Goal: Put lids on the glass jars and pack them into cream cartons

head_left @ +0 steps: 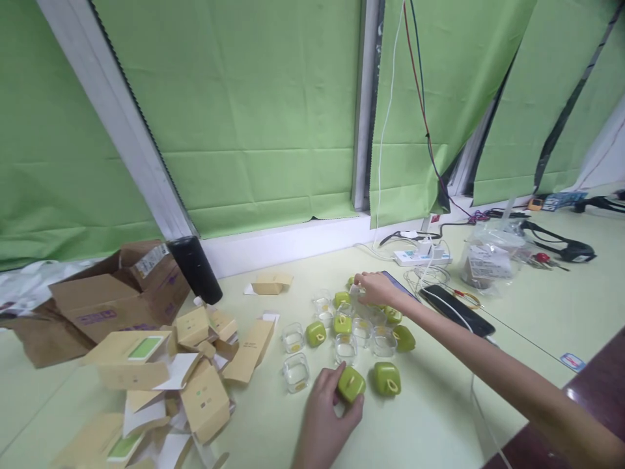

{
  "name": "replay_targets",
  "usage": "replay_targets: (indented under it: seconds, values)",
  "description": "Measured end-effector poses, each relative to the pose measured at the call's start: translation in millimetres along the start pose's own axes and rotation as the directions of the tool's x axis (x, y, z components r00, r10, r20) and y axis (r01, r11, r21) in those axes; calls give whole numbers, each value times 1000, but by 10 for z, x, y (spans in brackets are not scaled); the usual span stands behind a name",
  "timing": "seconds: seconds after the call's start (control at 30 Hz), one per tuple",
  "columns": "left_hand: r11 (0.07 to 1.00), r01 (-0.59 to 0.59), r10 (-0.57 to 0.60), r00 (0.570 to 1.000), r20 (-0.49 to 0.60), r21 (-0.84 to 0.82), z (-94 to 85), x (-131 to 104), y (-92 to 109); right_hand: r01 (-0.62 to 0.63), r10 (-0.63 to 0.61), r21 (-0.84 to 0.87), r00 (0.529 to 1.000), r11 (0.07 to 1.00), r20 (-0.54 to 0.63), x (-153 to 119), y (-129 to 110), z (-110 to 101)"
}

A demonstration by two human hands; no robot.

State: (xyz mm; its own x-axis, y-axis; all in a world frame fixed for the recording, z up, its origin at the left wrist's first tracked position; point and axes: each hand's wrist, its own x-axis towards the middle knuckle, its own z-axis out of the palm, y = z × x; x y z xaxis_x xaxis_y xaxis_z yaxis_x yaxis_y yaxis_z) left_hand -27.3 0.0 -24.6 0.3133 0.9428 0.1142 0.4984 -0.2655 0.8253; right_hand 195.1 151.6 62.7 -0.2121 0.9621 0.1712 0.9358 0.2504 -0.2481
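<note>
My left hand (328,413) is at the near side of the table, with thumb and fingers closed round a small rounded green case (351,384) with a loop. Beside it sits another green case (387,379), apart from the hand. My right hand (375,288) reaches to the far side of the cluster, its fingers pinched at a small clear plastic box (355,292); the grip is partly hidden. Between the hands stand several clear plastic boxes (346,349) and several green cases (316,333). One green case (403,338) lies under my right forearm.
Opened small cardboard boxes (205,400) are piled at left, before a large carton (122,293) and a black cylinder (195,269). At right lie a black phone (456,309), a white power strip (422,258), cables and a clear plastic bag (491,257). Green blinds hang behind.
</note>
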Motion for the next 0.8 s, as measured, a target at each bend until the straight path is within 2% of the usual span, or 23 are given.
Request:
replay_targets:
  seconds: [0.1,0.17,0.33,0.43,0.5,0.6,0.7,0.8]
  values:
    - [1000,-7,7,1000,17,-11,-8,-15,33,64,-63,25,998,998,-29,99,-133,-113]
    - [1000,-7,7,1000,18,-5,-10,-17,39,154,-152,68,988,986,-39,177,-320,-109]
    - [1000,-6,6,999,39,-15,-33,-10,38,381,-398,148,912,913,103,469,-991,237]
    - [1000,-6,7,999,48,-15,-41,2,32,426,-445,137,878,894,176,548,-1179,360]
    - [1000,-17,17,998,57,-7,-29,11,12,428,-441,107,881,897,172,479,-1115,314]
    - [999,-42,41,998,54,22,6,19,-29,403,-403,34,899,914,171,220,-808,136]
    - [998,-56,54,997,49,37,25,20,-50,385,-369,-19,896,923,246,-30,-472,8]
    - [998,-60,58,996,60,36,17,20,-50,372,-340,-51,888,927,311,-100,-308,31]
